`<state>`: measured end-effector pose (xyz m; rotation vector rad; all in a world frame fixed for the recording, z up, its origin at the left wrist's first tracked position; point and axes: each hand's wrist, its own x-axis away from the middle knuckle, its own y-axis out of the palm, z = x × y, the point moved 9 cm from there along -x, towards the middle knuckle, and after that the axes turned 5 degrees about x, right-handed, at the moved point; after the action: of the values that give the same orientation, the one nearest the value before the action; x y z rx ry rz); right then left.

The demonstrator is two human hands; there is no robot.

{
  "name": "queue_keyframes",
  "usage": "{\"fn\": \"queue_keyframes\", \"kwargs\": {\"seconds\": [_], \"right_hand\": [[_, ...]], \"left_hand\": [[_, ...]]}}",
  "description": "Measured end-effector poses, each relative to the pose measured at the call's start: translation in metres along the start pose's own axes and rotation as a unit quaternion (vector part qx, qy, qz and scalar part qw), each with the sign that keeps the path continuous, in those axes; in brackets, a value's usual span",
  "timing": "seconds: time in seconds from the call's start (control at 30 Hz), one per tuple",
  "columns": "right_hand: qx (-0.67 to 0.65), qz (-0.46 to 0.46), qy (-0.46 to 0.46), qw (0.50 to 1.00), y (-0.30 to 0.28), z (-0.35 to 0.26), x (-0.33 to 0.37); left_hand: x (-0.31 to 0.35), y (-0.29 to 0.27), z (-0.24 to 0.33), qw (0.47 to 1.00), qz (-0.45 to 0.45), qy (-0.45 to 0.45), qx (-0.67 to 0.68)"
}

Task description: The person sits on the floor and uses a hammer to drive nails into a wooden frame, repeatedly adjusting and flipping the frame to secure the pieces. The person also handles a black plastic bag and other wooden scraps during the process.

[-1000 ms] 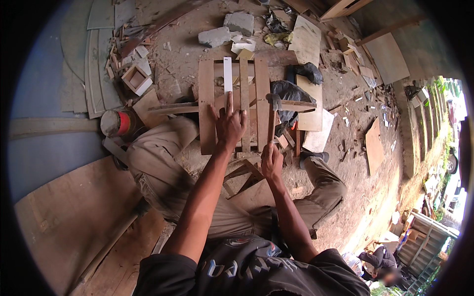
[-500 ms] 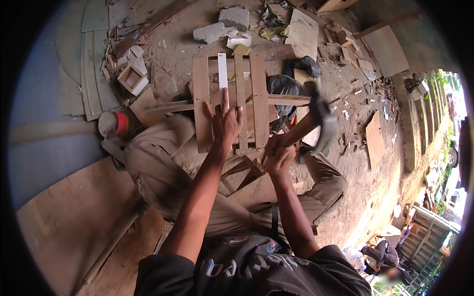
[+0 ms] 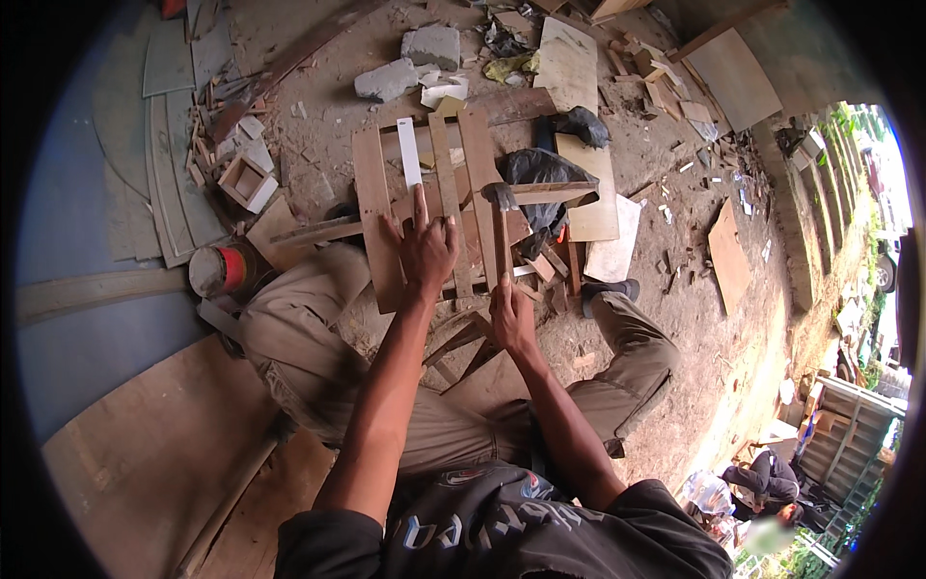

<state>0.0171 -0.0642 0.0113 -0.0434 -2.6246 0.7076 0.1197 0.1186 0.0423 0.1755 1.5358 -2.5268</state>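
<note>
In front of me, between my knees, is a slatted wooden frame point(image 3: 374, 222) of upright boards over a crosspiece. My left hand point(image 3: 428, 256) lies on it with fingers spread, its index finger on the lower end of a white strip point(image 3: 408, 154). A narrower wooden slat point(image 3: 446, 172) runs just right of that strip. My right hand point(image 3: 511, 314) is wrapped round the wooden handle of a hammer point(image 3: 502, 241). The hammer's head is at the frame's right board, by the crosspiece; whether it touches the wood I cannot tell.
Black plastic bags point(image 3: 550, 179) and boards lie right of the frame. Concrete blocks point(image 3: 431, 46) and wood scraps are beyond it. A round container with a red band point(image 3: 220, 270) stands by my left knee. Another person point(image 3: 764, 481) is at the lower right.
The hammer has come down and left from its raised, blurred position to the frame's right board. My left hand stays at the white strip, and the frame appears slightly tilted and shifted left in view.
</note>
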Motion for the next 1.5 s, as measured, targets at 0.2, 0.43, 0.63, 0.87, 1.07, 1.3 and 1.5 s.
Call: {"fn": "queue_keyframes", "kwargs": {"seconds": [0.2,0.43,0.63,0.87,1.07,1.3,1.5], "right_hand": [[-0.008,0.001,0.009,1.000,0.006,-0.004,-0.011],[0.008,0.013,-0.021,1.000,0.000,-0.020,-0.015],[-0.119,0.058,-0.241,0.961,-0.036,-0.102,0.025],[-0.064,0.032,0.003,0.997,-0.016,0.001,-0.012],[-0.106,0.052,-0.063,0.991,-0.026,-0.033,-0.012],[0.042,0.017,-0.013,0.999,-0.001,-0.026,-0.015],[-0.001,0.022,-0.005,1.000,-0.008,-0.035,-0.016]], "left_hand": [[0.001,0.000,-0.001,1.000,0.007,0.013,-0.008],[0.001,-0.003,0.000,1.000,0.009,-0.001,0.014],[0.000,-0.001,-0.002,1.000,-0.011,-0.006,-0.008],[0.004,-0.006,-0.001,1.000,0.023,-0.004,0.021],[0.001,-0.001,-0.003,0.999,0.039,0.009,0.009],[-0.001,-0.012,0.002,0.998,0.064,0.016,0.026],[-0.001,-0.007,-0.003,1.000,0.016,-0.009,0.025]]}}
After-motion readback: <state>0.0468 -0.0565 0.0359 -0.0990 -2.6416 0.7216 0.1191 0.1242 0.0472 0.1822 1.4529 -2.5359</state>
